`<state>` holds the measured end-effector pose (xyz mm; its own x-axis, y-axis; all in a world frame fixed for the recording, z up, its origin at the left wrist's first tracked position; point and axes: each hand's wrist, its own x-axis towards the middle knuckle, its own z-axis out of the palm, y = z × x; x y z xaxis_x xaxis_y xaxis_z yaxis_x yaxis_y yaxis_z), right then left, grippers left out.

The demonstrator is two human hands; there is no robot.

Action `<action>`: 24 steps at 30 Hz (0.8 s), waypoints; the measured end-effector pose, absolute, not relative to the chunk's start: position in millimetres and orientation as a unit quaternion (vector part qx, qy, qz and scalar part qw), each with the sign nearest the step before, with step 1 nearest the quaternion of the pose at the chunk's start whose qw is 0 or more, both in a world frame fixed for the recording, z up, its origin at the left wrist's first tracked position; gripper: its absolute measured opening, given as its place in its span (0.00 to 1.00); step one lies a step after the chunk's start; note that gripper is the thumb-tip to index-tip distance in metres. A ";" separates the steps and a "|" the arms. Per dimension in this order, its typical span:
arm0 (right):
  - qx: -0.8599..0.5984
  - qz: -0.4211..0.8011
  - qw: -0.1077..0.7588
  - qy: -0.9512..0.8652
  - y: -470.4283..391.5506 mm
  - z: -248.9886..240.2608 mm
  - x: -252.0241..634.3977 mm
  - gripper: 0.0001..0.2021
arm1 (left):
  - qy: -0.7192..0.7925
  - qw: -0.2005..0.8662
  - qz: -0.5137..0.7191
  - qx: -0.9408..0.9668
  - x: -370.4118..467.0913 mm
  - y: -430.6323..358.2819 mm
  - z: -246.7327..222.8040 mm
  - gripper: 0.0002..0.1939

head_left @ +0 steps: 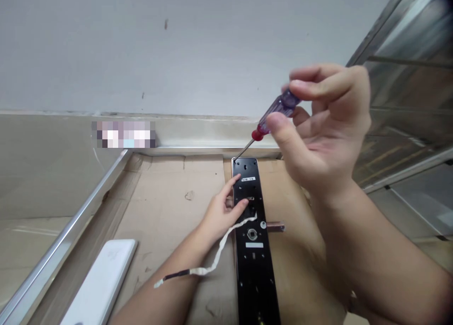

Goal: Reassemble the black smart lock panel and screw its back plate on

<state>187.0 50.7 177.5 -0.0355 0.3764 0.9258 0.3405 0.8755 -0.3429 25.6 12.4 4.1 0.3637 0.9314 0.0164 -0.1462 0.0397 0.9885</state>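
My right hand (325, 122) is closed around the translucent purple handle of a screwdriver (278, 112) with a red collar. The shaft slants down to the left, its tip at the far left corner of a long black lock panel (253, 268). My left hand (226, 207) grips that panel by its left edge, with the thumb and a finger lying over its face. The panel has several small holes, a round fitting with a square hole, and white labels. A white-wrapped cable (221, 249) runs out of it across my left forearm, ending in a small connector.
Brown cardboard (170, 197) covers the work surface under the panel, inside a metal rim (81, 216). A long white cover (101, 282) lies at the lower left. From the panel's right side sticks out a lever handle (276, 226). A pale wall (177, 55) rises behind.
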 end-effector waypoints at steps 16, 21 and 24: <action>-0.206 0.034 0.662 -0.720 54.5 177.4 184.9 0.16 | 0.366 0.668 0.456 0.461 31.1 13.0 1.1 0.47; -0.198 0.009 0.679 -0.707 58.3 176.3 186.7 0.20 | 0.359 0.669 0.459 0.461 30.7 13.1 3.5 0.44; -0.184 0.000 0.668 -0.721 58.4 178.5 189.5 0.21 | 0.361 0.668 0.458 0.462 30.2 13.0 1.9 0.44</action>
